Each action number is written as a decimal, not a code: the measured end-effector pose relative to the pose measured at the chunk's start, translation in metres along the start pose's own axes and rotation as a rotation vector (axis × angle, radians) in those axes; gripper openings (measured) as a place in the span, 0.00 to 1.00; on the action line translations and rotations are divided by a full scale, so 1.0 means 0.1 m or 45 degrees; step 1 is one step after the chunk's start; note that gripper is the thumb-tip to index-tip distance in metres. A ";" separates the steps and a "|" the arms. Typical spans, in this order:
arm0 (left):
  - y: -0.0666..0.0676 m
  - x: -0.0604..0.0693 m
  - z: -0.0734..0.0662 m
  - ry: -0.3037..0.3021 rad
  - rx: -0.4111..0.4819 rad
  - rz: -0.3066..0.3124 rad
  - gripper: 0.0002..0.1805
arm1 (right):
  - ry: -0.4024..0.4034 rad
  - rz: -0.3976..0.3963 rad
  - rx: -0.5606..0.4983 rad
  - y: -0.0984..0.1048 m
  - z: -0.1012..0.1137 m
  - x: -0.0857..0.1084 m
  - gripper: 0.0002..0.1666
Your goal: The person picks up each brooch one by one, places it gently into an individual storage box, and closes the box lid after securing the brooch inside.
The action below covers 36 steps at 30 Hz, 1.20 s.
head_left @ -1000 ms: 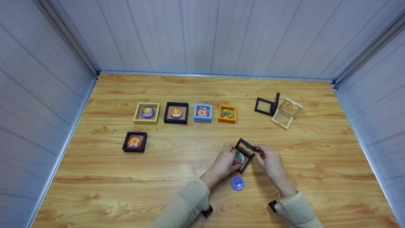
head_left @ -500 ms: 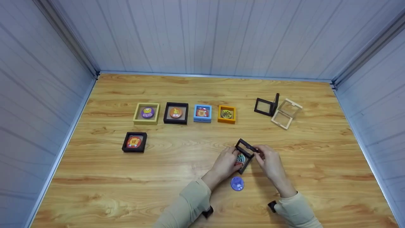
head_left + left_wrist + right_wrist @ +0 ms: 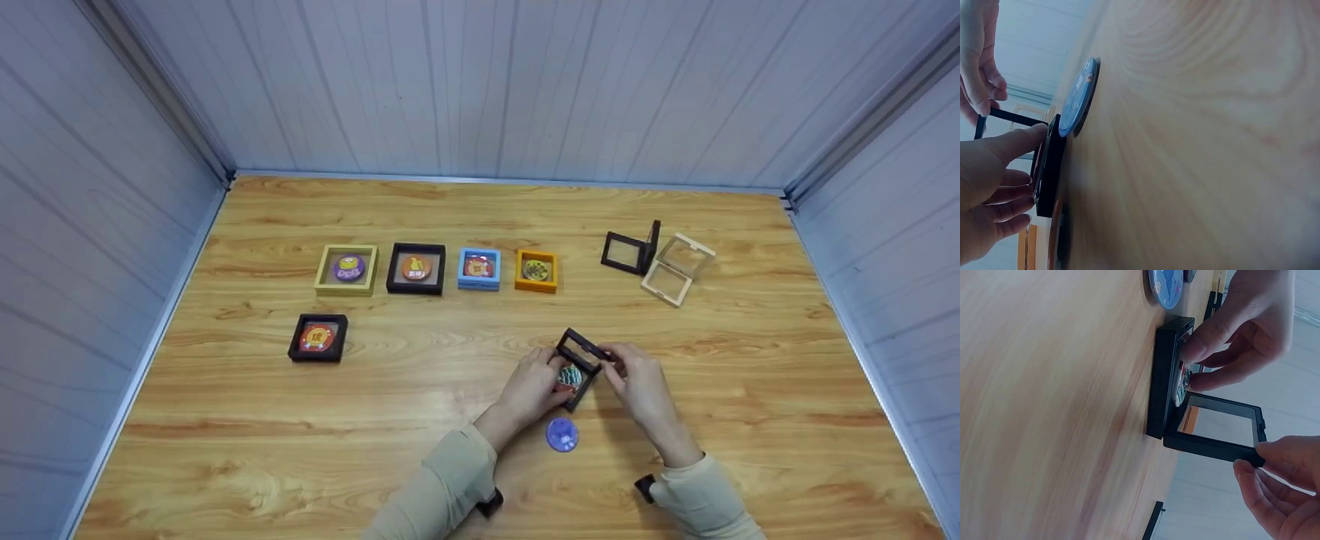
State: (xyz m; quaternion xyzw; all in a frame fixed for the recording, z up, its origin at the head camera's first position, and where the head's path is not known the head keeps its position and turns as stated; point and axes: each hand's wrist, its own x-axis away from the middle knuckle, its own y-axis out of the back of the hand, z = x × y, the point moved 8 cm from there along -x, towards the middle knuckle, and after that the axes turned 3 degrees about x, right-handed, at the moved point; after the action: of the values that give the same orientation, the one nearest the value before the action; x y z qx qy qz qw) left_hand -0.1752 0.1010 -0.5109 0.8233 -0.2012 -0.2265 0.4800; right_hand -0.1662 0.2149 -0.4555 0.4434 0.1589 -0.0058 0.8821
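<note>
On the table (image 3: 225, 427), a yellow case (image 3: 346, 291), a black case (image 3: 415, 289), a blue case (image 3: 478, 285) and an orange case (image 3: 535, 286) form a row, each with a badge (image 3: 349, 268) inside. Another dark case (image 3: 316, 356) (red badge (image 3: 318, 337) within) lies nearer, leftward. Right, a hinged case (image 3: 643, 259) stands unfolded beside a cream one (image 3: 674, 269).

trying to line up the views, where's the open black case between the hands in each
Head: the open black case lies right of centre and low, between left hand and right hand.
Left wrist: the open black case is left of centre.
Right wrist: the open black case is near centre.
Shared landmark: the loose round badge near it, cut by the right wrist picture's top edge.
</note>
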 end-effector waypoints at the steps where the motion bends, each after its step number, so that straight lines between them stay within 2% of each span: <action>1: 0.01 0.01 0.01 0.010 0.034 -0.001 0.24 | 0.003 0.000 -0.002 0.00 0.00 0.00 0.13; 6: 0.06 0.06 0.08 0.050 0.122 0.004 0.27 | 0.011 -0.005 -0.007 0.01 0.01 0.00 0.13; 12: 0.11 0.12 0.17 0.072 0.109 0.002 0.30 | -0.006 0.005 0.002 0.02 0.00 0.00 0.12; 19: 0.08 0.16 0.24 0.119 0.058 0.042 0.26 | -0.028 0.006 -0.002 0.01 -0.02 0.00 0.11; 23: 0.05 0.16 0.25 0.120 0.033 0.054 0.22 | -0.023 0.008 0.000 0.00 -0.02 0.01 0.10; 36: 0.05 0.13 0.26 0.109 0.038 0.049 0.19 | 0.095 0.015 -0.019 -0.02 0.08 0.03 0.08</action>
State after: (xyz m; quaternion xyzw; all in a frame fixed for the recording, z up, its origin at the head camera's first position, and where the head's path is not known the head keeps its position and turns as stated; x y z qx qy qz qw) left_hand -0.1803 0.0732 -0.5204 0.8351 -0.1999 -0.1788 0.4803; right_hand -0.1617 0.2076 -0.4539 0.4376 0.1892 0.0170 0.8789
